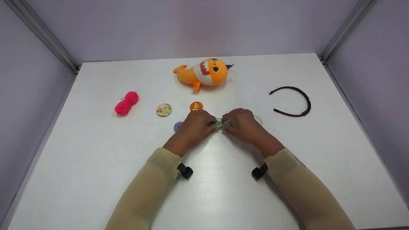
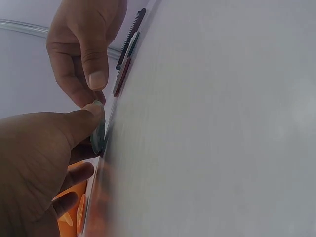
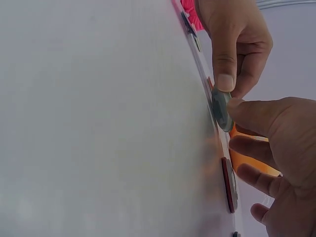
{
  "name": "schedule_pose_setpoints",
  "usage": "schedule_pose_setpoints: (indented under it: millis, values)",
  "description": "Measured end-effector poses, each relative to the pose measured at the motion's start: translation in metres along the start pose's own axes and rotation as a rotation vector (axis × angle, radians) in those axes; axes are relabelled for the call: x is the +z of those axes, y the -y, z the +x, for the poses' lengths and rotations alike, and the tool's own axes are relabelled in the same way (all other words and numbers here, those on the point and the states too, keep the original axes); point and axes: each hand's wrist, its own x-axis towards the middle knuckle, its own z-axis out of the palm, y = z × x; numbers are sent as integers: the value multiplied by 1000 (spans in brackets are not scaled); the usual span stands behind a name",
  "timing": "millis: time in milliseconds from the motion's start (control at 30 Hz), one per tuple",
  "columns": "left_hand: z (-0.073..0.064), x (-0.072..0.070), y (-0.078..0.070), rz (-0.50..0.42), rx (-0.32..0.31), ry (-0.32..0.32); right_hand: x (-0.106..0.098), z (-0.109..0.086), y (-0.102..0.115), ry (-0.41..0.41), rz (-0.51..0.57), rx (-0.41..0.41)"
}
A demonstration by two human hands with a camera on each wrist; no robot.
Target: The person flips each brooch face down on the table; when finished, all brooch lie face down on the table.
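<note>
Between the left hand (image 1: 196,127) and right hand (image 1: 242,125) was a green disc (image 1: 219,123), its edge pinched by both, the right's other fingers held apart; an orange disc (image 1: 196,105) lay just beyond the left hand, a blue disc (image 1: 177,126) by its outer side

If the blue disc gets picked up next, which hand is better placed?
Probably the left hand: the blue disc lies beside it, while the right hand is farther off. Both pinch the green disc, so the left would first need to let go.
</note>
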Motion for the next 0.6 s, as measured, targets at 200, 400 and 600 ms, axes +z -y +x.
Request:
schedule_pose_setpoints:
  millis: [200, 400, 600]
  values:
    - [0, 1, 2, -19, 14, 5, 4, 4, 2, -6, 3, -31]
    - [0, 0, 3, -25, 22, 14, 5, 5, 1, -11, 3, 1]
    - [-1, -2, 4, 25, 70, 23, 5, 5, 1, -7, -5, 6]
